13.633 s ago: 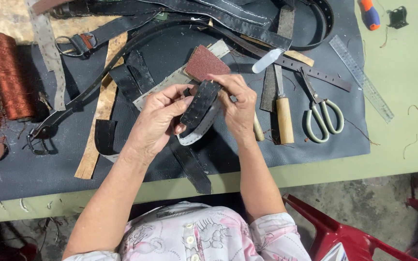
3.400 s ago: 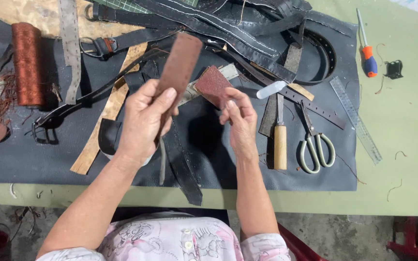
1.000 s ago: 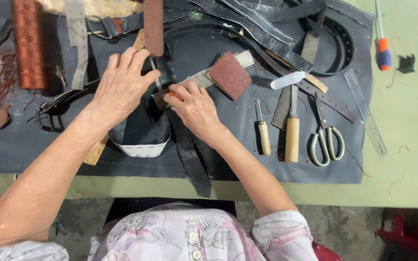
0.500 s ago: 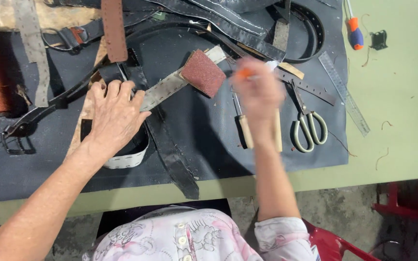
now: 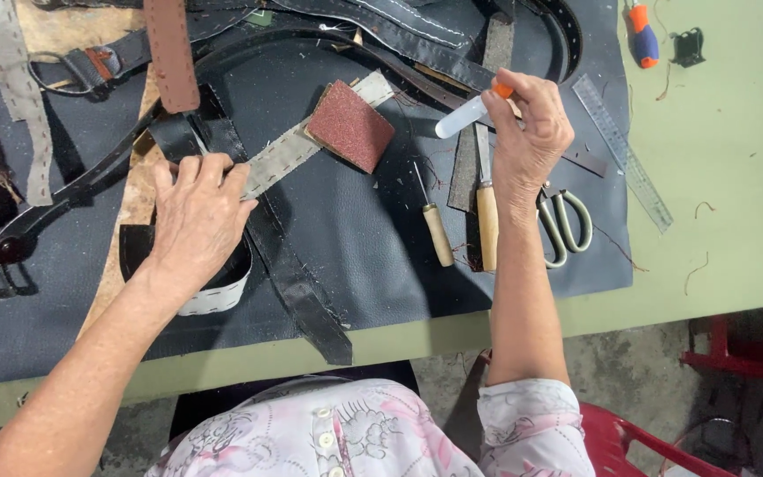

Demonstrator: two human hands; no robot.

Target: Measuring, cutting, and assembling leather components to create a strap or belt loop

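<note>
My right hand point(image 5: 532, 132) holds a small clear tube with an orange cap point(image 5: 465, 113) above the dark mat, gripping it at the cap end between thumb and fingers. My left hand point(image 5: 198, 212) lies flat, palm down, on a curled black leather piece with a white stitched edge point(image 5: 214, 296) and touches a grey stitched strap point(image 5: 298, 150). A black strap point(image 5: 298, 291) runs from under that hand toward the table's front edge. A red-brown sandpaper block point(image 5: 351, 124) rests on the grey strap between my hands.
On the dark leather mat point(image 5: 381, 265): an awl with wooden handle point(image 5: 434, 230), a wooden-handled knife point(image 5: 486, 221), scissors point(image 5: 567, 221), a metal ruler point(image 5: 624, 150), a brown strap point(image 5: 169, 53), several black belts. A blue-orange screwdriver point(image 5: 644, 37) lies on the green table. Red chair below.
My right hand left the strap, went right and picked up the orange-capped tube. My left hand put the curled leather piece down and now presses on it.
</note>
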